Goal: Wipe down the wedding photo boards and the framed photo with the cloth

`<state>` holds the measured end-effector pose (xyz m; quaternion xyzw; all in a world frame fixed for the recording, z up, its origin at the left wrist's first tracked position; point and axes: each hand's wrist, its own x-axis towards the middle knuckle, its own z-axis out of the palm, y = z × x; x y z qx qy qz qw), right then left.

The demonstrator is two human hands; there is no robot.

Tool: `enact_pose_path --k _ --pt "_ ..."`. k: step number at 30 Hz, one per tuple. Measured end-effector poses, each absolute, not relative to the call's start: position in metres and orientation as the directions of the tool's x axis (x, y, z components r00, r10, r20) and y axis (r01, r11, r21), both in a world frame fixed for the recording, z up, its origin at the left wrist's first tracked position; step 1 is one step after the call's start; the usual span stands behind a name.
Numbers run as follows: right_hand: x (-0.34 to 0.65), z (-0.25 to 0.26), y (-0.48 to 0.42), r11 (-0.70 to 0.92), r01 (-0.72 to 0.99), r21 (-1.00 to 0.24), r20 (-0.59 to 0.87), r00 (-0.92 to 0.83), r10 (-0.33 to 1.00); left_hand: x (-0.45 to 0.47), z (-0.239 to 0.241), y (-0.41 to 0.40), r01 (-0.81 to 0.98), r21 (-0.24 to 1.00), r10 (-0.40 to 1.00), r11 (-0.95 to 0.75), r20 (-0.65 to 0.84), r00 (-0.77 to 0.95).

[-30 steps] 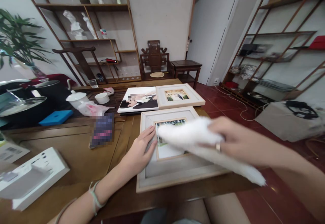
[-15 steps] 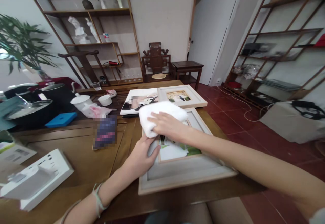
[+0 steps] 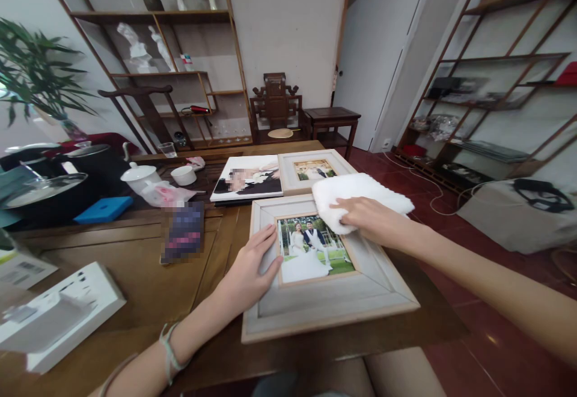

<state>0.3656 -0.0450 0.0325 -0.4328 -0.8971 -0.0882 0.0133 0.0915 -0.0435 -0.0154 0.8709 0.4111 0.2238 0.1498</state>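
Observation:
A picture frame with a broad whitish border lies flat on the wooden table, a photo of two people on a lawn in its middle. My left hand rests on the frame's left border, fingers stretched out, the fingertips at the photo's edge. On the upper right corner of the frame, my right hand grips a folded white towel. The towel covers that corner and reaches past the frame's right edge. Part of the right hand's grip is hidden by the towel.
Behind lie a second picture frame and a photo album. Leftward are a white teapot, a white cup, a blue box, a lidded pan and a white box-like object. The table's right edge is near the frame.
My right hand has moved the towel rightward, from over the photo's top left to the frame's upper right corner. The photo is now uncovered. My left hand stays on the left border.

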Motion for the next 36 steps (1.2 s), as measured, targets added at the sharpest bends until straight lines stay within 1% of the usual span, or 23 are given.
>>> enact_pose_path --k 3,8,12,14,17,21,23,26,30,34,36 --pt "0.363 0.037 -0.076 0.594 0.797 0.109 0.087 -0.603 0.793 0.092 -0.017 -0.043 0.638 0.465 0.786 -0.614 0.286 0.547" --pt "0.342 0.023 -0.138 0.643 0.766 0.015 0.098 -0.641 0.761 0.092 -0.019 -0.043 0.649 0.466 0.797 -0.602 0.292 0.529" --pt "0.325 0.008 -0.158 0.645 0.763 -0.036 0.193 -0.628 0.754 0.091 -0.017 -0.043 0.659 0.442 0.79 -0.609 0.26 0.555" --pt "0.322 0.006 -0.151 0.632 0.775 -0.02 0.202 -0.616 0.762 0.091 -0.016 -0.043 0.656 0.433 0.782 -0.618 0.262 0.565" --pt "0.33 0.007 -0.121 0.598 0.801 0.042 0.219 -0.591 0.776 0.091 -0.014 -0.042 0.656 0.417 0.774 -0.629 0.256 0.58" --pt "0.347 0.002 -0.065 0.564 0.816 0.129 0.32 -0.572 0.755 0.091 -0.014 -0.041 0.647 0.404 0.759 -0.647 0.261 0.596" --pt "0.351 0.0 -0.043 0.537 0.83 0.15 0.343 -0.553 0.759 0.091 -0.014 -0.041 0.638 0.402 0.751 -0.657 0.275 0.6" --pt "0.35 -0.001 -0.028 0.549 0.824 0.139 0.285 -0.565 0.775 0.091 -0.015 -0.04 0.641 0.413 0.759 -0.647 0.272 0.591" --pt "0.344 0.003 -0.05 0.612 0.786 0.087 0.187 -0.617 0.765 0.091 -0.016 -0.04 0.643 0.423 0.767 -0.638 0.277 0.579" --pt "0.344 0.017 -0.106 0.635 0.772 -0.042 0.114 -0.627 0.77 0.092 -0.017 -0.041 0.643 0.422 0.766 -0.639 0.28 0.578" --pt "0.344 0.024 -0.137 0.652 0.752 -0.102 0.1 -0.644 0.759 0.092 -0.017 -0.041 0.648 0.42 0.77 -0.635 0.275 0.576"
